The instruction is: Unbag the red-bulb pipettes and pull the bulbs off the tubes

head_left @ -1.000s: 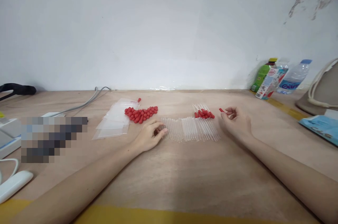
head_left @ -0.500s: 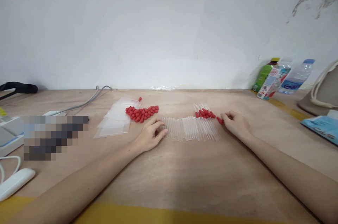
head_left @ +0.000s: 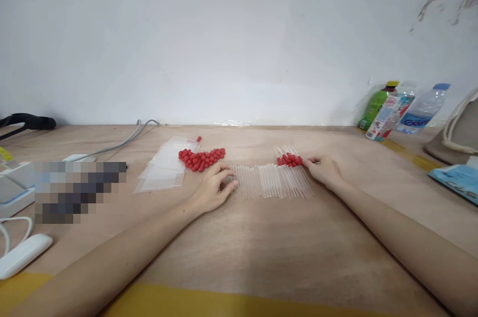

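Observation:
My left hand (head_left: 213, 190) rests on the table at the left end of a row of clear thin tubes (head_left: 271, 181), its fingers loosely curled and thumb apart. The tubes lie side by side, like glass dropper pipes. Behind the row's right part is a group of droppers with red rubber bulbs (head_left: 289, 159), their clear tips (head_left: 286, 149) pointing away. At that group's right edge my right hand (head_left: 324, 170) pinches a red bulb, partly hidden by the fingertips. Beyond my left hand lies a heap of loose red rubber bulbs (head_left: 201, 159).
Clear plastic bags (head_left: 160, 172) lie left of the heap, with a single red bulb (head_left: 199, 139) by their far edge. Bottles (head_left: 421, 110) and a carton (head_left: 388, 115) stand back right, near a blue packet (head_left: 455, 180). A grey cable (head_left: 115, 147) and a white power strip (head_left: 17, 190) are left.
My right hand has moved left with the red bulb, bringing it against the droppers' red ends. My left hand has stayed at the tube row.

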`<state>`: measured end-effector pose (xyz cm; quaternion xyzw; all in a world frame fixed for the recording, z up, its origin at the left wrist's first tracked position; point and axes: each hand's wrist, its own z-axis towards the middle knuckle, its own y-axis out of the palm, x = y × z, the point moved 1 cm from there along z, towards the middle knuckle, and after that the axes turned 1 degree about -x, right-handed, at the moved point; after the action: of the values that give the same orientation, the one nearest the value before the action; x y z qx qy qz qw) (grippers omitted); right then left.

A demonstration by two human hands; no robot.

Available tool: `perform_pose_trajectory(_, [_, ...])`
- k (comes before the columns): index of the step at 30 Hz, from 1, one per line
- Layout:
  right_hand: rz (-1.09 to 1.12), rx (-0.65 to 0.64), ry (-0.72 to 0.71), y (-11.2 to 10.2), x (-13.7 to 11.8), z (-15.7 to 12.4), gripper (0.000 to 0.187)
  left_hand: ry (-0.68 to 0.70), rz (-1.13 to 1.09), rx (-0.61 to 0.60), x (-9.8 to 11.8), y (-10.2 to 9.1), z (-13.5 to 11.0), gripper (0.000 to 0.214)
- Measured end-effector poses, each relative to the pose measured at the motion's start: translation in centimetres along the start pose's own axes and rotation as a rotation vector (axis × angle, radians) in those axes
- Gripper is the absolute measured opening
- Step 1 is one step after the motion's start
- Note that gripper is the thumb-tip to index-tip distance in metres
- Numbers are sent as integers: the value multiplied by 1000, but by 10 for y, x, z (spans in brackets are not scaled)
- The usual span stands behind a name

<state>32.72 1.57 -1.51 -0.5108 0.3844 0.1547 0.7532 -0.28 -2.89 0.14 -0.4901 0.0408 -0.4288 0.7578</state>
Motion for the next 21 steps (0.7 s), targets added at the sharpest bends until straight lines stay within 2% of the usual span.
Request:
perform_pose_trajectory(6, [334, 14, 110, 5, 3, 5, 27, 3, 1, 11, 0, 0, 0, 19])
perform_pose_trajectory(10, [543, 31, 159, 6, 2, 7, 18, 8, 10, 9, 0, 0, 0, 19])
perform_pose_trajectory(14, [675, 37, 159, 8, 2, 7, 10, 11, 7, 4, -1, 0, 0, 19])
perform_pose_trajectory(21, [816, 8, 103, 15, 3, 2, 11, 4, -13, -3, -1, 0, -1, 19])
